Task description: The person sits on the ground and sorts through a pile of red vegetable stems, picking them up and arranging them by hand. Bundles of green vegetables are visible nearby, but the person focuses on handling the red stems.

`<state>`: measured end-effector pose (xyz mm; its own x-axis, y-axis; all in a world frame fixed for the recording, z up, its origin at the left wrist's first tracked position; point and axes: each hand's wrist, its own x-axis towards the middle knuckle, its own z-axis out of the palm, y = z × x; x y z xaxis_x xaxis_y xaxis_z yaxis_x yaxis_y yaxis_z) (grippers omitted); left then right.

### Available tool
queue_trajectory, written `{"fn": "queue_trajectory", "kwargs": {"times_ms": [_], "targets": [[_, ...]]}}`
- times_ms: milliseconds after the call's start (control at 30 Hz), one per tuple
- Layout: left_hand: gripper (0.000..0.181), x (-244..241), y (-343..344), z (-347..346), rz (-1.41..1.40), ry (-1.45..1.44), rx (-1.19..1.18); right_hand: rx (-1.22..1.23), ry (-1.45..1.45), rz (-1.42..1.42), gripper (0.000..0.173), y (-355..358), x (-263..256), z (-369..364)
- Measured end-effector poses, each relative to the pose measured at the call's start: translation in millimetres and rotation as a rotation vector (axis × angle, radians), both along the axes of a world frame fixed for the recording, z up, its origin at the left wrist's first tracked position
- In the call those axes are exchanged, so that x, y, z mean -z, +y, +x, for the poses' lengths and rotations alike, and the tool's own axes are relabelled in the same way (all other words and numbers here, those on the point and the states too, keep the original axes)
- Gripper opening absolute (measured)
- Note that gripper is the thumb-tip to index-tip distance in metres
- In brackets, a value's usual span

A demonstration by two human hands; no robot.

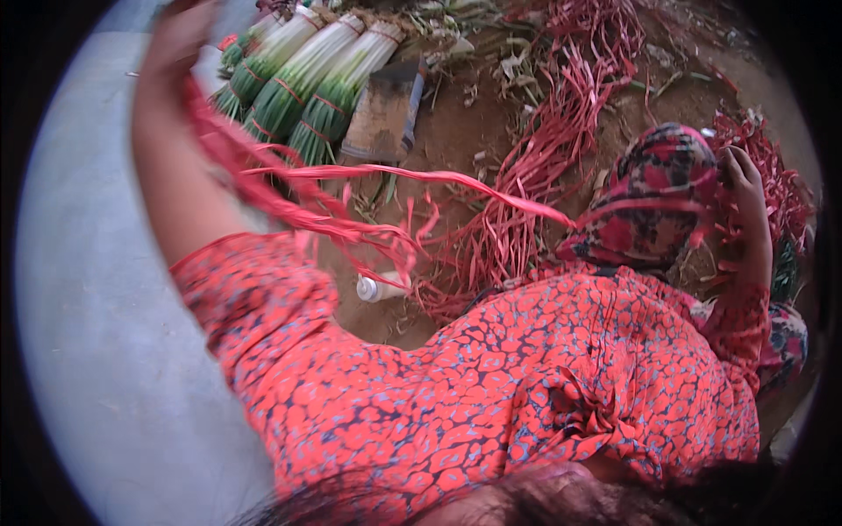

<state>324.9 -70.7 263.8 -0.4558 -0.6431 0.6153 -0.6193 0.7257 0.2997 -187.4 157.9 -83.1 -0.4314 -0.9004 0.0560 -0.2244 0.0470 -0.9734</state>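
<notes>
My left hand [184,29] is raised at the top left, blurred and partly cut off by the picture's edge. A bundle of red plastic strips [289,207] hangs in the air from beside its wrist; the fingers' hold is hidden. One twisted red strand [408,172] stretches across to my raised knee [658,191], which is covered in dark flowered cloth. To the right of that knee is my right hand [743,171], its fingers bent. Blur and the knee hide whether it grips a strand. More red strips [552,131] lie in a long heap on the soil.
Tied bundles of green onions [316,92] lie at the upper left. Beside them is a worn flat board [381,108]. A white-capped bottle [381,287] lies on the bare soil [454,115]. Another red strip pile [776,177] is at the right. Pale floor [112,296] runs along the left.
</notes>
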Motion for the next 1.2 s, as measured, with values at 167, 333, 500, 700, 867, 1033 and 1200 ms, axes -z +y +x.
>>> {"fn": "queue_trajectory", "kwargs": {"times_ms": [167,333,500,700,867,1033,1200], "targets": [[0.019,122.4,12.4,-56.5,1.129,0.305,0.126,-0.213,0.006,-0.075,0.019,-8.4,-105.4,125.2],[0.021,198.1,26.6,-97.1,1.627,0.780,0.564,-0.795,0.028,-0.073,0.024,-15.3,-108.5,199.9],[0.021,241.1,72.9,-146.4,1.706,0.684,0.507,-0.644,-0.338,-0.002,0.052,-34.6,-82.8,211.9],[0.017,271.3,110.7,-180.4,1.446,0.104,0.419,-0.642,-0.517,0.113,0.038,-52.5,-85.0,202.5],[0.018,295.4,121.7,-195.7,1.207,0.167,0.495,-0.266,-0.562,-0.089,0.032,-62.5,-82.4,205.0],[0.014,285.3,117.6,-191.4,1.439,0.031,0.424,-0.065,-1.008,-0.044,0.019,-82.7,-77.6,176.7],[0.015,313.3,99.1,-148.1,1.175,-0.079,0.204,-0.011,-0.956,-0.332,0.011,-116.1,-100.7,116.2]]}}
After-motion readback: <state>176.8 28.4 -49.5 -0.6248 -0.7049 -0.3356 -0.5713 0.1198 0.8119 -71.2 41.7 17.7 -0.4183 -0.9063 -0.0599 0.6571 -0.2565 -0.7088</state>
